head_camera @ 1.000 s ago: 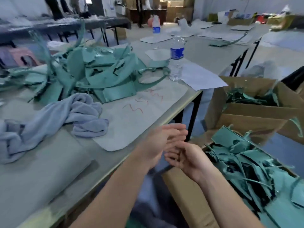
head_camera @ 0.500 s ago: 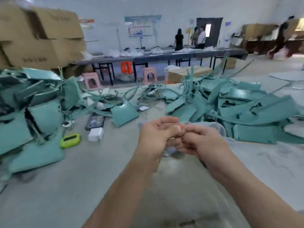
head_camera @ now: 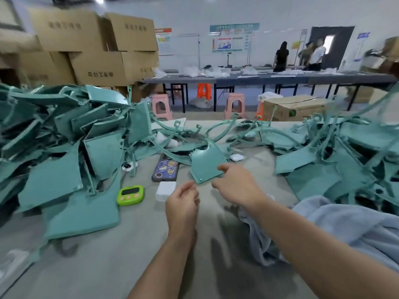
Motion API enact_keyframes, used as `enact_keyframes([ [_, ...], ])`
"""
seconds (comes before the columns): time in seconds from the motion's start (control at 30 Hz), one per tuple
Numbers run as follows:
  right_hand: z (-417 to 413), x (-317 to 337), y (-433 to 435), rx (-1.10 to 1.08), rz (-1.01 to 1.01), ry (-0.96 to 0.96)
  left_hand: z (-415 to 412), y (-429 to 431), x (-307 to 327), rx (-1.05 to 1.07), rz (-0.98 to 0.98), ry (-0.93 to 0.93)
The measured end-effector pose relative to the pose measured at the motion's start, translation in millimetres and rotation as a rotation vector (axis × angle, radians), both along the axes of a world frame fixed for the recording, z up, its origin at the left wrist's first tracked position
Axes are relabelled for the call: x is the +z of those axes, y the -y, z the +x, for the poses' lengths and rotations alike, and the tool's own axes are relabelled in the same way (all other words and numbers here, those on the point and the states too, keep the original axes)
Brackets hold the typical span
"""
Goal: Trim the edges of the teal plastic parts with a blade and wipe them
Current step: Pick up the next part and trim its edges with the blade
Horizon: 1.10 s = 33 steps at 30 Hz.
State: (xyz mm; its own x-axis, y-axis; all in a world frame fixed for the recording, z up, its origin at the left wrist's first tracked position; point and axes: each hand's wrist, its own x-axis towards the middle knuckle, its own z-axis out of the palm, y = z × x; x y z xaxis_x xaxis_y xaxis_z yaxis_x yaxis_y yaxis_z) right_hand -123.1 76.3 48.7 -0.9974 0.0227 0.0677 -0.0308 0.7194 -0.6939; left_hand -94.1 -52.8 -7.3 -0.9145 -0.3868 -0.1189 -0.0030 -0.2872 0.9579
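Hands that were pressed together half a second ago are now apart. Brown cardboard boxes (head_camera: 97,50) stacked at the far left carry dark printed characters too blurred to read. Below them, a heap of teal plastic panels (head_camera: 54,147) covers the grey table (head_camera: 108,266). A lime-green digital timer (head_camera: 130,195) and a sticker-covered dark phone (head_camera: 165,170) lie nearby. The left hand (head_camera: 182,203) hovers loosely curled, holding nothing. The right hand (head_camera: 235,186) straddles the near corner of a fan-shaped teal plastic part (head_camera: 205,164); whether it grips is unclear. A pale blue cloth (head_camera: 345,223) lies rightmost.
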Motion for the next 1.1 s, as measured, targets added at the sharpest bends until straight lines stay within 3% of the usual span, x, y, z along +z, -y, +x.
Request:
enact_keyframes([
  [0.17, -73, -21, 21, -0.128, -0.04, 0.064, -20, 10, -18, -0.033, -0.172, 0.025],
  [0.43, -126, -42, 13, -0.21, 0.009, 0.184, -35, 18, -24, -0.05, -0.093, 0.104],
  [0.53, -132, -44, 16, -0.069, 0.001, 0.23, -34, 21, -21, -0.055, -0.133, 0.099],
  [0.67, -112, -26, 11, -0.031, -0.137, 0.205, -32, 24, -8, -0.047, -0.105, 0.082],
  [0.73, -93, -25, -2, -0.173, -0.169, 0.071, -27, 16, -3, -0.142, -0.08, 0.099],
  [0.8, -60, -26, -10, -0.29, -0.356, -0.051, -21, 8, 0, -0.265, -0.1, 0.078],
  [0.9, -7, -25, -7, -0.082, -0.429, -0.035, -10, -3, 4, -0.33, 0.027, -0.039],
  [1.0, 26, -20, -12, 0.089, -0.346, -0.046, -9, -8, 9, -0.135, 0.308, -0.143],
  [1.03, 33, -18, -21, 0.073, -0.199, -0.116, -9, -7, 10, -0.053, 0.31, -0.175],
  [1.1, 47, -15, -44, 0.035, 0.285, -0.245, -7, 1, 11, 0.101, 0.034, -0.247],
])
